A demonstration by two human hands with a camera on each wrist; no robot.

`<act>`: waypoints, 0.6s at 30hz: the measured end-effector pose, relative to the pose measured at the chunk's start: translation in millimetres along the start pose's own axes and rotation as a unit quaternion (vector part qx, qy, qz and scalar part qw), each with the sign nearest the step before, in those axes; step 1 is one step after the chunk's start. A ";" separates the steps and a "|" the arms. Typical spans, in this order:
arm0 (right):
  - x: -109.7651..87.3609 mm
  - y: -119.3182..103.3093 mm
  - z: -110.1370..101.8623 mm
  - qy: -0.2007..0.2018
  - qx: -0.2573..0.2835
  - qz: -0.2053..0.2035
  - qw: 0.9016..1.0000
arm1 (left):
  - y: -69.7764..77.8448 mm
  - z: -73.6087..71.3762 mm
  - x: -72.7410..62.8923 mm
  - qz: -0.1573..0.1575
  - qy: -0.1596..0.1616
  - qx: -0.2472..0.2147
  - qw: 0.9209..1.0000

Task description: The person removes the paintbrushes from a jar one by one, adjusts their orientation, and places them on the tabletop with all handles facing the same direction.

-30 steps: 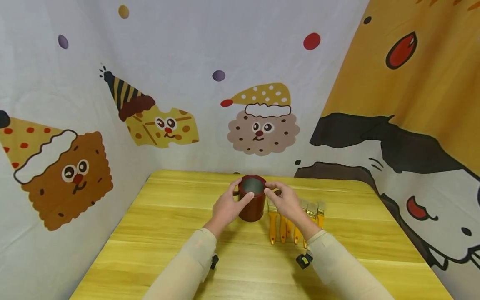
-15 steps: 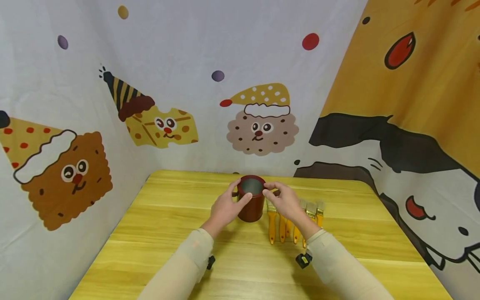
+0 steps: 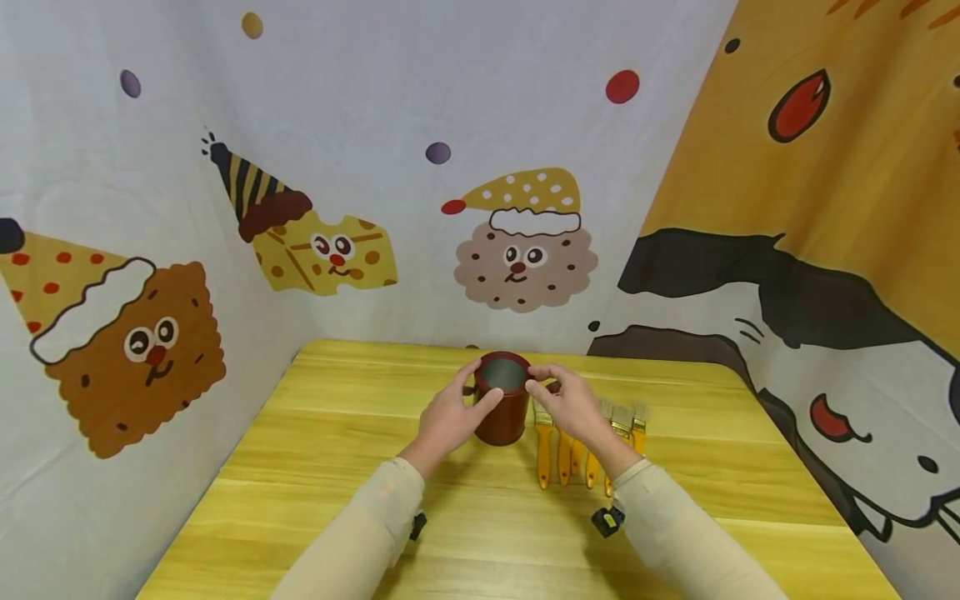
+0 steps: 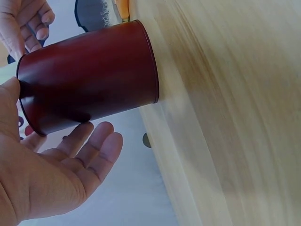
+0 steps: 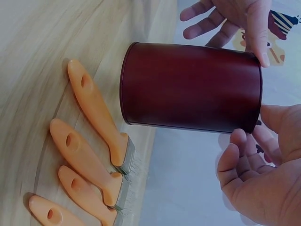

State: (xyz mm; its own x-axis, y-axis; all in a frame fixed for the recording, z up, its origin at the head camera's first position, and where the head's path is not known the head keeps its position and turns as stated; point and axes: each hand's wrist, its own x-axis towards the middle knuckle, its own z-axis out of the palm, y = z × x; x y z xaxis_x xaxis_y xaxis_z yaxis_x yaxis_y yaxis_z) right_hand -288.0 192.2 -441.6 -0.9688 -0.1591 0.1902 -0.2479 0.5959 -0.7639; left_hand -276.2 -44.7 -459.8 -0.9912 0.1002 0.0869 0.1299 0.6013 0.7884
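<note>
A dark red cylindrical brush holder (image 3: 501, 421) stands upright near the table's far edge, its grey inside visible from above. On its left, my left hand (image 3: 448, 418) holds the rim, thumb on the near side, the other fingers (image 4: 104, 149) spread along the wall. My right hand (image 3: 576, 410) grips the rim on the opposite side between thumb and curled fingers. Right of the holder lie several paintbrushes (image 5: 96, 110) with orange handles and pale bristles, partly hidden under my right hand and forearm in the head view.
The light wooden table (image 3: 315, 483) has its back edge just behind the holder. Printed cloth (image 3: 360, 100) with cartoon figures hangs around the back and sides. A black wrist device (image 3: 607, 522) shows beside the right sleeve.
Both hands keep their hold on the brush holder, which stays in practically the same place. The left forearm has shifted very slightly left.
</note>
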 end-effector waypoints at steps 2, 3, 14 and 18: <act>-0.4 0.5 -0.7 0.000 0.002 0.002 1.000 | -0.6 -0.3 0.4 0.002 -0.001 0.002 1.000; -0.6 0.9 -1.3 0.000 0.003 0.003 1.000 | -0.7 -0.5 0.5 0.004 -0.001 0.004 1.000; -4.5 9.4 -11.2 -0.005 0.001 0.001 1.000 | -0.8 -2.5 1.1 0.008 -0.007 0.002 1.000; -5.6 11.9 -14.5 -0.010 0.000 0.004 1.000 | -0.5 -2.9 0.3 0.010 -0.006 -0.008 1.000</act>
State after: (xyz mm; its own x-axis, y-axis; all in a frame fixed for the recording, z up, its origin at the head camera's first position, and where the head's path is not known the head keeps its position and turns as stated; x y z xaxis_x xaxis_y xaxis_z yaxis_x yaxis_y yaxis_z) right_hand -285.6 211.7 -442.9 -0.9705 -0.1696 0.1712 -0.2394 0.5975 -0.7653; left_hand -276.7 -47.3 -458.5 -0.9880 0.1214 0.0959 0.1493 0.5860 0.7964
